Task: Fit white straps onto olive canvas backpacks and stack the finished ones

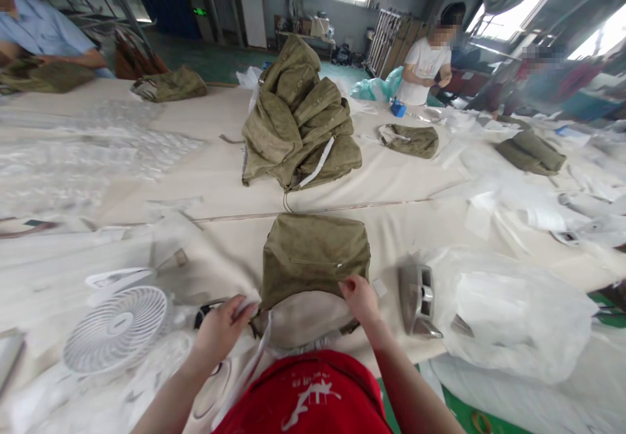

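Note:
An olive green canvas bag (317,245) lies on the cream-covered table (220,193) right in front of me, its pale lining (306,317) showing on the near side. My right hand (360,298) rests at the bag's front right, fingertips pinched on the green fabric near a zipper. On the left, my left hand (222,330) pinches a small piece of white material (249,298) beside the bag's lower left corner. A dark strap end (205,313) lies just behind my left hand.
A white fan (120,330) stands at the left. To the right are a metal dispenser (418,297) and clear plastic bags (513,310). Beyond the bag rises a pile of green bags (298,121). People work across the table at far left and right.

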{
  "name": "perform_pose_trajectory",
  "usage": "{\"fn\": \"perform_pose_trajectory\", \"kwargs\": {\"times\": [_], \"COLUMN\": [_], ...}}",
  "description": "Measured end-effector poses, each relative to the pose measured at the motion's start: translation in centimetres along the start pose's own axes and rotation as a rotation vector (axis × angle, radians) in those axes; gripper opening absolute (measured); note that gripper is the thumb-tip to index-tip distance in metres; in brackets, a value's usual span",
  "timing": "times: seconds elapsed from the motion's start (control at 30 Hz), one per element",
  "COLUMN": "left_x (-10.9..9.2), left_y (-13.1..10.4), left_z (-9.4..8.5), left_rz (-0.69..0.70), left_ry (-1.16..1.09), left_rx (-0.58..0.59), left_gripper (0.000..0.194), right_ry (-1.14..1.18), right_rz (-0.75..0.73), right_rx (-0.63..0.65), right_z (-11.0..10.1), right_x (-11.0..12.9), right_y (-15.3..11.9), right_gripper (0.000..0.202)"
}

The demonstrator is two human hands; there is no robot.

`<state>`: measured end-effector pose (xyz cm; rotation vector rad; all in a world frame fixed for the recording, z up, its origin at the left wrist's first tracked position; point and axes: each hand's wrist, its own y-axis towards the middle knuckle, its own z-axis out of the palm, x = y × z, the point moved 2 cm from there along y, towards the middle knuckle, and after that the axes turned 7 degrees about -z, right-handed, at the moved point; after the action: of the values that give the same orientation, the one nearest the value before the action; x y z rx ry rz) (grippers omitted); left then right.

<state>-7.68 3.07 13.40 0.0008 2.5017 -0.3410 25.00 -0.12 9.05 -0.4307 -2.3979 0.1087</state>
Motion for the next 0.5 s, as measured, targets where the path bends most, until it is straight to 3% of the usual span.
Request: {"fn": "perform_pose_trajectory", "kwargs": {"times": [0.03,0.1,0.23,0.3,0.4,0.5], "left_x": [1.1,2.9,4.5,4.3,3.8,3.4], "left_y": [0.2,0.4,0.3,0.3,0.3,0.4], "left_z": [-1.0,-2.6,-3.7,-3.4,-2.4,-1.7], "left_rz": [-0.046,-0.138,-0.238,-0.255,-0.264,-0.256], "left_ry": [0.009,0.010,-0.020,-0.049,-0.114,-0.162], "left_rx": [-0.046,-0.105,-0.145,-0.133,-0.085,-0.060], "left_gripper": [0.030,0.030,0.030,0.031,0.033,0.033], "right_ry": [-0.158,-0.355,-0.328,-0.129,0.482,1.028], "right_rz": [0.059,0.173,0.351,0.402,0.406,0.244], "right_rx": [-0.048,-0.013,0.161,0.142,0.069,-0.016], "right_z": [-0.7,-1.2,0.0,0.8,0.6,-3.1], "right_x": [-2.0,-5.5,-9.2,-9.1,-6.9,-2.4], "right_y": [0.4,0.7,0.3,0.1,0.4,1.8], "right_gripper": [0.027,0.036,0.043,0.040,0.033,0.034]}}
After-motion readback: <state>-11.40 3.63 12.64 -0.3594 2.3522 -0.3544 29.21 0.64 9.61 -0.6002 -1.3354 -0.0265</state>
